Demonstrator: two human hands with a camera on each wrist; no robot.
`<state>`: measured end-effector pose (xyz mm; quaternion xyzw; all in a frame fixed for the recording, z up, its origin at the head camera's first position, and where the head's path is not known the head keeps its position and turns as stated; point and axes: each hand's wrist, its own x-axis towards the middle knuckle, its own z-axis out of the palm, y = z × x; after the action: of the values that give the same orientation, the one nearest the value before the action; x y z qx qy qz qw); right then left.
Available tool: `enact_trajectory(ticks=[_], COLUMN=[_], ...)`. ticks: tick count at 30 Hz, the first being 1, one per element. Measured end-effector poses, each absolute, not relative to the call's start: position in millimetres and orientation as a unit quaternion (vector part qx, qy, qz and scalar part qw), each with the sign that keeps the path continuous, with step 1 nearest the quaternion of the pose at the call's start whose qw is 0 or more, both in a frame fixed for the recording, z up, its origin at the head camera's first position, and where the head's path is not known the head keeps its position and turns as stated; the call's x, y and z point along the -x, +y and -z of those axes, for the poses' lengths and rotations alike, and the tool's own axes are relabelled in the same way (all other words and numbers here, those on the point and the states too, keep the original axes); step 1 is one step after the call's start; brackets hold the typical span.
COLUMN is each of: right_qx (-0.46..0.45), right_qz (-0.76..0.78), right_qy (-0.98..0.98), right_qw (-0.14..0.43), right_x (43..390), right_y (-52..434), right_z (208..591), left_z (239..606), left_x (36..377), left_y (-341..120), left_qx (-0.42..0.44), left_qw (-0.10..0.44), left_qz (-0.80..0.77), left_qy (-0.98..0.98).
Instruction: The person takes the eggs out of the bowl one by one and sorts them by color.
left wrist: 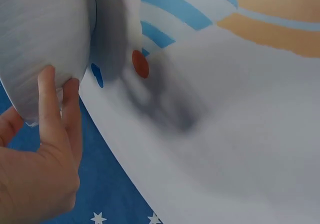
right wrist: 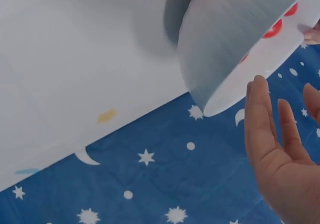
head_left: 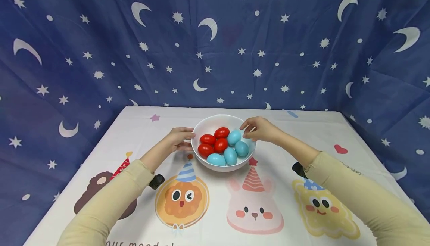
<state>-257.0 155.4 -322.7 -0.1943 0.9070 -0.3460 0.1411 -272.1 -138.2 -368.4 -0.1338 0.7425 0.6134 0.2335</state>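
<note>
Four red eggs (head_left: 220,145) and four light-blue eggs (head_left: 242,149) are gathered in a white bowl (head_left: 207,126), near the far edge of the table (head_left: 144,134). The bowl seems to be steadied; for the next move, a level two-handed grip would be needed. Its rim is pinched by the left hand (head_left: 178,138); the right hand (head_left: 263,130), loosely spread and holding nothing, is poised opposite; contact there cannot be told.

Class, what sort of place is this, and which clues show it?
Probably a staged tabletop recording set: a blue moon-and-star backdrop hangs behind a cartoon-print cloth, and a black device shows at each cuff.
</note>
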Motion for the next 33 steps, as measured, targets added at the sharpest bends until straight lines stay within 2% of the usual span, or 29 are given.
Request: enact_trajectory(ticks=[11, 25, 33], right_qx=[0.196, 0.153, 0.128], right_qz=[0.274, 0.239, 0.196], right_qy=[0.928, 0.935, 0.952], right_qw=[0.162, 0.213, 0.198], right_x=[270, 278, 280], right_y=[133, 120, 115], right_z=[333, 332, 340], left_z=[373, 381, 383], left_x=[274, 271, 270], left_y=[-135, -142, -142], left_qx=[0.132, 0.153, 0.168], left_qw=[0.210, 0.239, 0.241], left_qz=[-0.609, -0.667, -0.676], left_qy=[0.754, 0.689, 0.676])
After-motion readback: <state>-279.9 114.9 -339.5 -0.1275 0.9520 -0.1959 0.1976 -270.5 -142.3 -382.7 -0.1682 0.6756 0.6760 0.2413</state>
